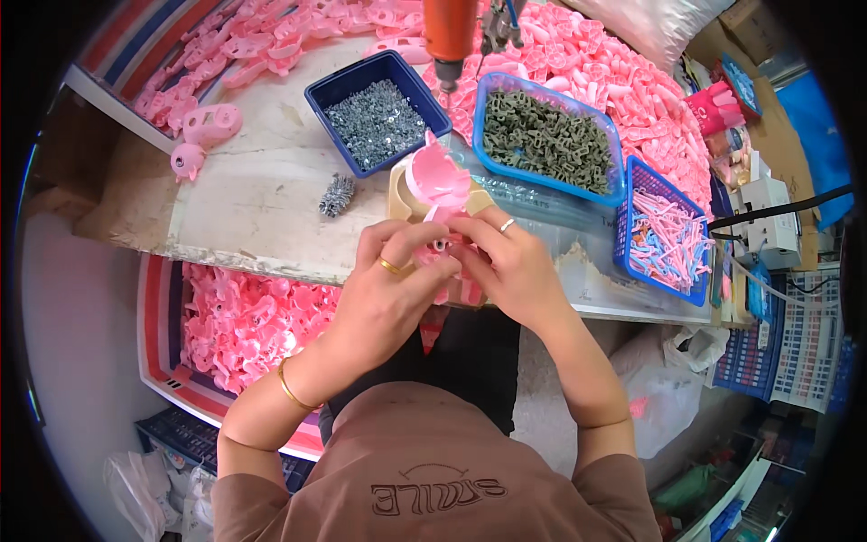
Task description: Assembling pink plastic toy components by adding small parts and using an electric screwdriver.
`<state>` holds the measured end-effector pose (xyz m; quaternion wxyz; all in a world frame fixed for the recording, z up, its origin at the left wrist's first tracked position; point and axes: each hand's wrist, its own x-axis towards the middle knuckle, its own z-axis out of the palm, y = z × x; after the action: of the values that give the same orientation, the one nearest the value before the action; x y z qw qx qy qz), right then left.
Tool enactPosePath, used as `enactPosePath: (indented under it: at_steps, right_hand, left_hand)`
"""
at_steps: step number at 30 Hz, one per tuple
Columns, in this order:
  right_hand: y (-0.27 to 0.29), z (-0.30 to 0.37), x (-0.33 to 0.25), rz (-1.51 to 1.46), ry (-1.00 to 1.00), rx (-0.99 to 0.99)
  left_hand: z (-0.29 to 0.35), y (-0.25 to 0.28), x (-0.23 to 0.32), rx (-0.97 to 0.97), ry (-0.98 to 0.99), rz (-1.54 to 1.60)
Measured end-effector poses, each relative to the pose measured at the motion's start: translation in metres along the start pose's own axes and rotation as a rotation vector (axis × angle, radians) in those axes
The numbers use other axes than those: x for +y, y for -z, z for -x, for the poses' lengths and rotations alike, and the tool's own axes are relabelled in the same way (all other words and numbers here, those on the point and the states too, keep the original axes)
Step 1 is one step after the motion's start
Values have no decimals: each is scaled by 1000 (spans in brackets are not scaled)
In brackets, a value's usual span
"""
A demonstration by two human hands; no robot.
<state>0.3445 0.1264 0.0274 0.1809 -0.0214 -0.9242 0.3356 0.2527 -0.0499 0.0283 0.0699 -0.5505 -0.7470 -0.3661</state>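
Both of my hands meet at the table's front edge over a pink plastic part point(439, 176) with a rounded cup-like top. My left hand point(384, 280) has its thumb and fingers closed on the part's lower portion. From the other side my right hand point(513, 262) pinches the same portion, its fingertips close to the left ones. What lies between the fingertips is largely hidden. Behind the part shows a beige fixture point(397, 191). An orange power screwdriver point(450, 36) hangs point down above it.
A dark blue tray point(316, 104) holds small metal screws, with a little screw cluster point(337, 196) beside it. Right of it stand a light blue tray point(619, 185) of dark green-grey pieces and a blue basket point(623, 230) of pink and blue sticks. Pink parts point(623, 108) heap behind.
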Motion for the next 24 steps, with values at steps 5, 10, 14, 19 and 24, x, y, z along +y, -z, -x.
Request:
enactPosePath:
  at_steps: [5, 10, 14, 19, 24]
  right_hand:
    - [0, 8, 2, -81, 40, 46]
    - [6, 28, -4, -527, -130, 208]
    - [10, 42, -10, -327, 1, 257]
    - [15, 50, -9, -226, 95, 345]
    - [16, 64, -14, -1083, -270, 254]
  left_hand:
    - [-4, 5, 17, 99, -60, 63]
    - [-2, 1, 24, -45, -46, 338]
    - [-4, -1, 29, -50, -145, 304]
    - [0, -3, 37, -55, -122, 392]
    - [10, -16, 37, 141, -135, 359]
